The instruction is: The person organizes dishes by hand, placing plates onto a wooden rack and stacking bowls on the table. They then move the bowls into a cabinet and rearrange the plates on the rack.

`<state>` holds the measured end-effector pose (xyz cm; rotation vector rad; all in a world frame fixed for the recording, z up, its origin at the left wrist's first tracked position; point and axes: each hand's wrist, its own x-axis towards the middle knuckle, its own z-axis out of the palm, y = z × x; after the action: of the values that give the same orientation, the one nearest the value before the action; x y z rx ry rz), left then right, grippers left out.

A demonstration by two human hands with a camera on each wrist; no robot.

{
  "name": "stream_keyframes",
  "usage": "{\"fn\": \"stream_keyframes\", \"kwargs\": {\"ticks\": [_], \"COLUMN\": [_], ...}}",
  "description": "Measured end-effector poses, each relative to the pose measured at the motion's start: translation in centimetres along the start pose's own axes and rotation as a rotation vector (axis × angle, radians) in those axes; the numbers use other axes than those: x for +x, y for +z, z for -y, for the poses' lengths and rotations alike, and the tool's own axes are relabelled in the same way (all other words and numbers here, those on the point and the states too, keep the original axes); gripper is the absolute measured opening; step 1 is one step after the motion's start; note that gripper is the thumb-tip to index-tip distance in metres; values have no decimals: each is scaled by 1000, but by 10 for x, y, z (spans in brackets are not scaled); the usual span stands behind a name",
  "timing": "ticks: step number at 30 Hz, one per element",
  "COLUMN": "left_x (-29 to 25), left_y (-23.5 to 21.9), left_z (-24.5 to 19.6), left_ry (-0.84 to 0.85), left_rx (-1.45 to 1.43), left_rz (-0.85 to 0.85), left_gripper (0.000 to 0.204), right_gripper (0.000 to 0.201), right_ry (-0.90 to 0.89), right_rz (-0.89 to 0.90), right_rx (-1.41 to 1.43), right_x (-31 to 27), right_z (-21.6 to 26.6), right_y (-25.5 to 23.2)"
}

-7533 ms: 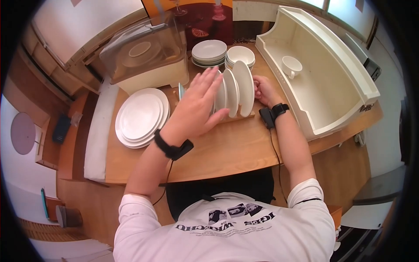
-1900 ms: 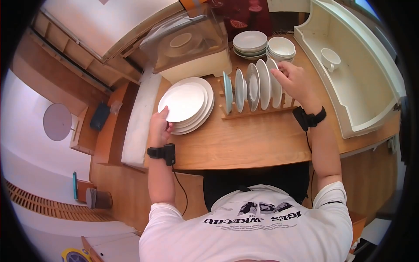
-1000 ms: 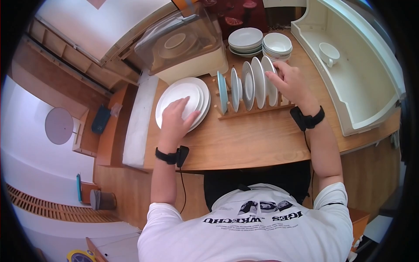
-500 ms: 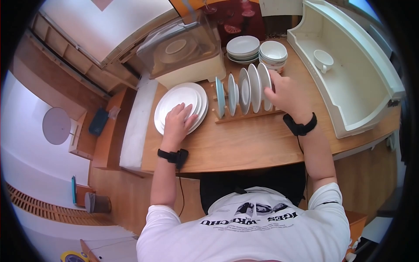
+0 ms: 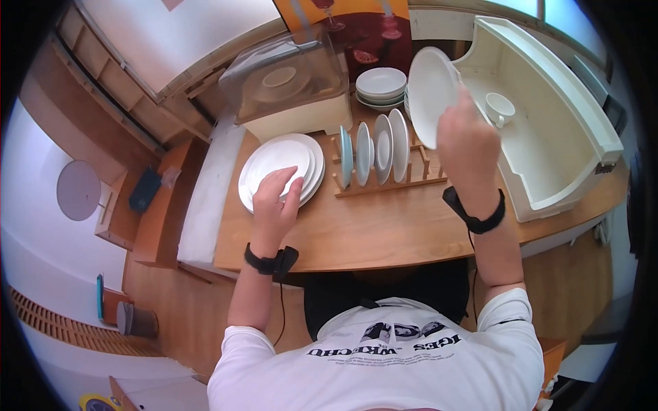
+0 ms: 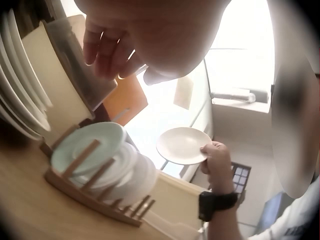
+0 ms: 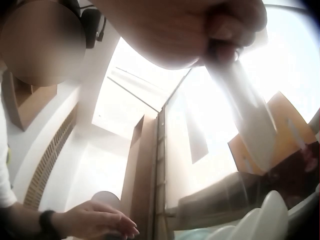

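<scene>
My right hand (image 5: 469, 147) pinches the rim of a white plate (image 5: 432, 96) and holds it raised above the right end of the wooden dish rack (image 5: 391, 188). The left wrist view shows this plate (image 6: 182, 146) clear of the rack, tilted, with the thumb over its edge. Still upright in the rack are several plates, a pale teal one (image 5: 346, 156) at the left end and a white one (image 5: 399, 147) at the right. Over a stack of white plates (image 5: 248, 185) hovers my left hand (image 5: 275, 205), fingers loosely bent and holding nothing.
Behind the rack stands a stack of bowls (image 5: 381, 83). A cream cabinet with a smoky lid (image 5: 281, 82) is at back left. On the right, a large cream shell (image 5: 548, 116) holds a white cup (image 5: 500, 109). Cables hang from both wrist cameras.
My right hand has lifted the rightmost plate up out of the rack. My left hand, which gripped the plate stack's edge earlier, has let go and now stays over the stack.
</scene>
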<state>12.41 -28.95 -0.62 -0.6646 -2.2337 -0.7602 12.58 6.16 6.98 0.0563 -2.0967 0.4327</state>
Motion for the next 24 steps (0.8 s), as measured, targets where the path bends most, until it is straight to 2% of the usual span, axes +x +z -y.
{"fn": "stream_keyframes", "kwargs": {"ticks": [1, 4, 7, 8, 11, 14, 17, 18, 21, 24], "left_x": [-2, 2, 9, 10, 13, 14, 13, 12, 12, 7], "left_y": [-2, -11, -11, -9, -3, 0, -10, -14, -18, -19], "left_z": [-7, -40, -65, -70, -80, -69, -31, -14, 35, 63], "left_ry": [-98, -408, -635, -692, -777, -805, -832, -843, -980, -1081], "left_rx": [-121, -596, -1098, -1261, -1242, -1235, -1149, -1111, -971, -819], "left_rz": [8, 94, 144, 150, 119, 7, -59, -83, -224, -265], "left_gripper": [31, 30, 30, 30, 26, 23, 20, 18, 17, 18], "right_gripper": [36, 37, 35, 33, 32, 31, 29, 23, 26, 31], "right_ry": [-2, 4, 298, 400, 475, 507, 331, 272, 136, 81], "right_rz": [-107, -141, 212, 399, 775, 829, 462, 284, 260, 287], "right_rx": [87, 668, 1379, 1447, 1409, 1522, 1101, 975, 657, 403], "right_x": [0, -4, -23, -27, -40, -42, -27, -20, -7, -17], "right_z": [2, 13, 31, 38, 43, 50, 27, 22, -8, -21], "right_y": [-4, -8, 5, 2, 12, 22, 39, 44, 60, 81]}}
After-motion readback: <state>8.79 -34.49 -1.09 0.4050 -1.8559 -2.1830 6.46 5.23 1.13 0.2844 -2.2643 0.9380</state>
